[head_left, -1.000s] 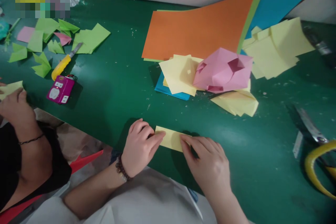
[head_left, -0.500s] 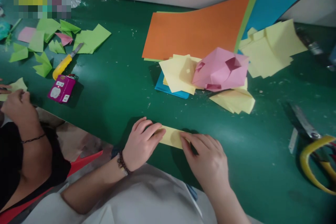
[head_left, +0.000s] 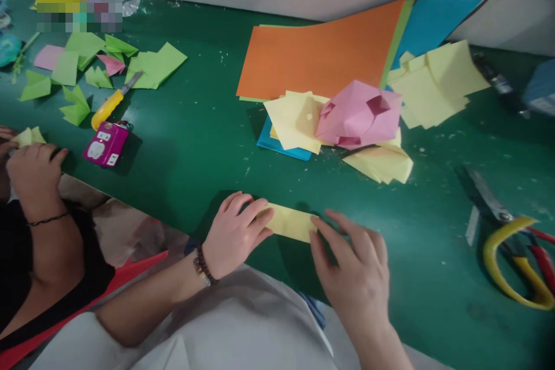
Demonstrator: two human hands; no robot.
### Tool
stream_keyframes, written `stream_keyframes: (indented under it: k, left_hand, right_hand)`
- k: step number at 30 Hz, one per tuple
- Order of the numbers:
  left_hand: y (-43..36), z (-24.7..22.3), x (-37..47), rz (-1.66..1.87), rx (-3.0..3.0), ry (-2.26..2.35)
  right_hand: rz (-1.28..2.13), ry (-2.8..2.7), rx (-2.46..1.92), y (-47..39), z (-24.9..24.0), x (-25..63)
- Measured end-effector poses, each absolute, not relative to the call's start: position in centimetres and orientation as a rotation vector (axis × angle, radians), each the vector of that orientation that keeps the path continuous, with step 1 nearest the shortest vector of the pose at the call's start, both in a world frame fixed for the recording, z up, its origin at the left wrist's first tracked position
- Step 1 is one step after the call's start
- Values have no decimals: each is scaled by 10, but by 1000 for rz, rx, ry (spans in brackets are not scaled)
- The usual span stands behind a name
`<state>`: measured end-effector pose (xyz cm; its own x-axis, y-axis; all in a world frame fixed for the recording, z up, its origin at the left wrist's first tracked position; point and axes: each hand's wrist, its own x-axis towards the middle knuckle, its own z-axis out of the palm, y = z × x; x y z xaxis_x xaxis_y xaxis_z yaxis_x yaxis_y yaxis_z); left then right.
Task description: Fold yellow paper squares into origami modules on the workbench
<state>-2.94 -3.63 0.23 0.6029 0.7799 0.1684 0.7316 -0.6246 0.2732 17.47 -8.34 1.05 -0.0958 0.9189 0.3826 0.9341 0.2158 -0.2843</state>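
A narrow folded strip of pale yellow paper [head_left: 291,222] lies between my two hands near the front edge of the green table. My left hand [head_left: 237,231] grips its left end, fingers closed over it and hiding that end. At the right end, my right hand [head_left: 353,254] pinches the corner between thumb and index finger, while its other fingers are lifted and spread. Beyond the strip sits a pink folded paper shape [head_left: 359,115] on yellow sheets [head_left: 297,121].
Orange paper [head_left: 316,58] leans at the back. Yellow-handled scissors [head_left: 498,243] lie at right. A yellow craft knife [head_left: 108,108], a purple box [head_left: 106,144] and green paper pieces [head_left: 151,66] are at left. Another person's hand [head_left: 37,170] holds yellow paper at far left.
My right hand has shifted right to the strip's end, its outer fingers lifting and spreading, so more of the strip shows. My left hand stays nearly in place. The view has shifted slightly.
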Motion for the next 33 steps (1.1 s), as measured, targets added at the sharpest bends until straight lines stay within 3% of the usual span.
stream_keyframes:
  k: [2,8,14,26,30,33]
  left_hand:
    - [-37,2,-29,392,2655,1287]
    - [-38,1,-28,418,2640,1290]
    - [-37,1,-29,434,2603,1289]
    - [-36,-2,-32,476,2581,1262]
    - [-36,-3,-33,469,2575,1247]
    - [-37,-3,-33,461,2582,1240]
  right_hand:
    - [91,-2028,-1593,-94,21,164]
    - [1046,-1829,-1522,-118,24,133]
    - [1263,-1592,-1571,-129,17,131]
    - [1149,-1291,-1815,-153,9,165]
    - [699,-1481,-1972,-145,15,182]
    - [267,-1803,-1838,-116,16,180]
